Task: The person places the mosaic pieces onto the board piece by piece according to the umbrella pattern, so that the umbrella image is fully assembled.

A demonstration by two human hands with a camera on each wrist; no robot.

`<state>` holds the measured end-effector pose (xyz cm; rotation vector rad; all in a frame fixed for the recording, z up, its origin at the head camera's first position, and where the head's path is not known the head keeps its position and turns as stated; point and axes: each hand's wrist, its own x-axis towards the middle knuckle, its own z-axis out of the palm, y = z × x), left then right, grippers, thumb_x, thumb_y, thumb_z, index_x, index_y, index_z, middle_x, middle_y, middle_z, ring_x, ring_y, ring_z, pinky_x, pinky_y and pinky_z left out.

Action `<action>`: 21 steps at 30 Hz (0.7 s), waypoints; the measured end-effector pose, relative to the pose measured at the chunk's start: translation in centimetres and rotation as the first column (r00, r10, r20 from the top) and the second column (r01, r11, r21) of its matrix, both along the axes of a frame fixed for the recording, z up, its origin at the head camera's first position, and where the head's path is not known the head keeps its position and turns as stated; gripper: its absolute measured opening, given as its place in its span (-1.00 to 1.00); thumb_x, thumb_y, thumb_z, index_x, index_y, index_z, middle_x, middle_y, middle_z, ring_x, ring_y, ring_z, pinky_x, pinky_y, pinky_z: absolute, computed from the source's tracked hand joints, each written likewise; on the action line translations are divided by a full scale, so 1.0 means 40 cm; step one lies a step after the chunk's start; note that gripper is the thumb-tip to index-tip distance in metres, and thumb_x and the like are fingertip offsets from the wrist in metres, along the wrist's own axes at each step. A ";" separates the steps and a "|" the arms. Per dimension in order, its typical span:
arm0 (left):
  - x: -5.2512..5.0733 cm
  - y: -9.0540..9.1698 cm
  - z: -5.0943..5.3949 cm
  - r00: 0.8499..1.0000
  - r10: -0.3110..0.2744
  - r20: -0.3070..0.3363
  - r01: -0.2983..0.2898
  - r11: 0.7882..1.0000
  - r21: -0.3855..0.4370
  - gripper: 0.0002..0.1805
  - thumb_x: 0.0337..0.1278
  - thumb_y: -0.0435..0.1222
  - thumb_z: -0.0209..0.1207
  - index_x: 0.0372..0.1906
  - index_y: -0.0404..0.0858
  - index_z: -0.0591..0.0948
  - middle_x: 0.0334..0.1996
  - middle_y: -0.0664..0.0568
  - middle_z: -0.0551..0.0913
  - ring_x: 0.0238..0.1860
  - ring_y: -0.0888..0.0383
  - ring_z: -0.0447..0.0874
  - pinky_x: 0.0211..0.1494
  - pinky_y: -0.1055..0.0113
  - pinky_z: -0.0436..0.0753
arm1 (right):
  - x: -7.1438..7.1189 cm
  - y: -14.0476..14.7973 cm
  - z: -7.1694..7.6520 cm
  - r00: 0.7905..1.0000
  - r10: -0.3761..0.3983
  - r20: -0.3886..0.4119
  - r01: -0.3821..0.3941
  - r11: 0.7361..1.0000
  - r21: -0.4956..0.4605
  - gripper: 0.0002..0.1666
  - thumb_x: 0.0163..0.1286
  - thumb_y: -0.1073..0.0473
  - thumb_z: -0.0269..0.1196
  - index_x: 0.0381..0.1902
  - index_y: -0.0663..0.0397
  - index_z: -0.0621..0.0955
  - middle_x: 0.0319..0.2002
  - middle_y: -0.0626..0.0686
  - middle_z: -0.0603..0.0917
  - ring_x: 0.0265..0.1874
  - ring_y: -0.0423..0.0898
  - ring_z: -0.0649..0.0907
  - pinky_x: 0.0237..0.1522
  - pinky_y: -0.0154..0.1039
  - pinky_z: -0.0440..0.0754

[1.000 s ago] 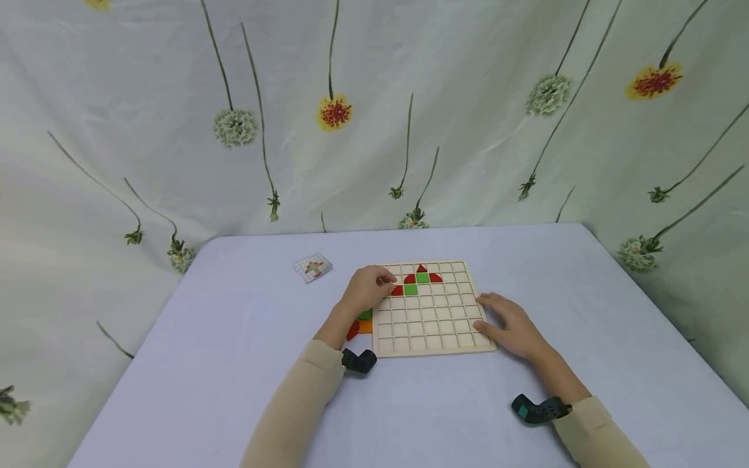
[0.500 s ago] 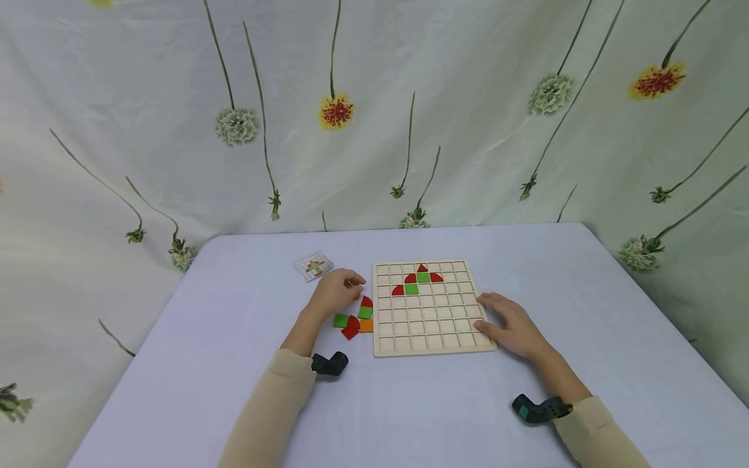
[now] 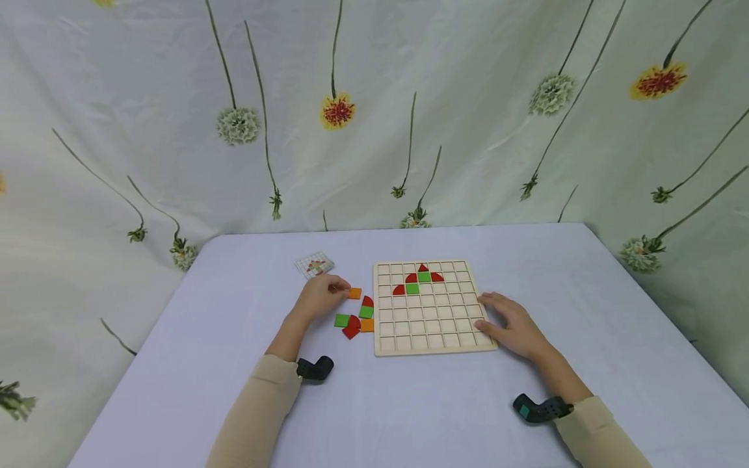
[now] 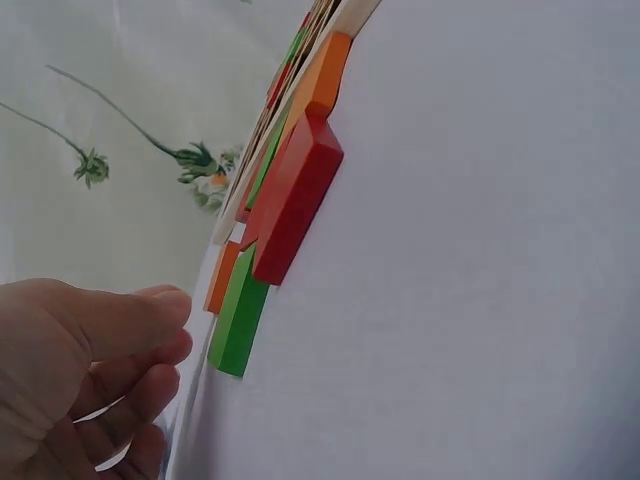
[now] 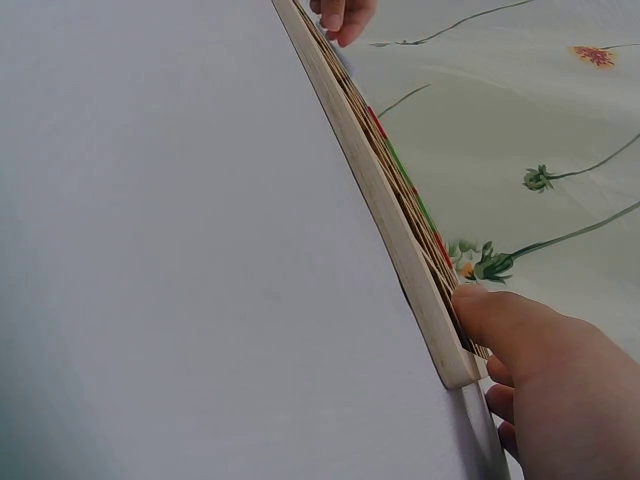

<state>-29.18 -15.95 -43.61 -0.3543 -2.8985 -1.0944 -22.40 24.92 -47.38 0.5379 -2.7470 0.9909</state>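
A wooden grid board (image 3: pixel 433 325) lies on the table with red and green pieces set in its upper squares. My left hand (image 3: pixel 318 299) is left of the board, its fingers loosely curled, and no piece shows between them. Beside its fingertips lies an orange square tile (image 3: pixel 354 294); in the left wrist view a small gap separates the thumb from that orange tile (image 4: pixel 222 280). My right hand (image 3: pixel 512 328) rests at the board's right edge, with the thumb on the rim and the other fingers fairly straight in the head view.
Loose pieces lie along the board's left side: a green tile (image 3: pixel 342 320), a red piece (image 3: pixel 351 333), another orange tile (image 3: pixel 367 325) and several more. A small pattern card (image 3: pixel 314 263) lies behind the left hand. A flowered cloth (image 3: pixel 363 169) hangs behind the table.
My left hand has moved left off the board, uncovering the red corner piece in its square and then the loose pieces and the orange tile. The right hand has stayed put.
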 end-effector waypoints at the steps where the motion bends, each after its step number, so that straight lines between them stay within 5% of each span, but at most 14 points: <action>1: -0.001 -0.001 0.000 1.000 -0.001 0.000 0.001 1.000 0.000 -0.88 0.20 -0.34 0.27 -0.20 -0.26 0.73 -0.36 0.03 0.64 -0.28 0.06 0.52 -0.15 0.20 0.53 | 0.000 0.000 0.000 1.000 0.000 0.001 0.000 1.000 0.001 -0.33 0.34 0.01 0.28 0.28 0.29 0.47 0.29 0.33 0.43 0.33 0.33 0.30 0.28 0.30 0.17; 21: -0.022 0.007 -0.016 0.999 -0.030 0.023 0.029 0.999 0.016 -0.79 0.16 -0.34 0.30 -0.10 -0.29 0.70 -0.36 0.03 0.61 -0.27 0.09 0.50 -0.16 0.24 0.50 | -0.001 0.000 0.001 1.000 -0.003 -0.002 0.003 1.000 0.004 -0.34 0.33 0.01 0.29 0.27 0.29 0.49 0.28 0.32 0.44 0.32 0.33 0.32 0.28 0.29 0.19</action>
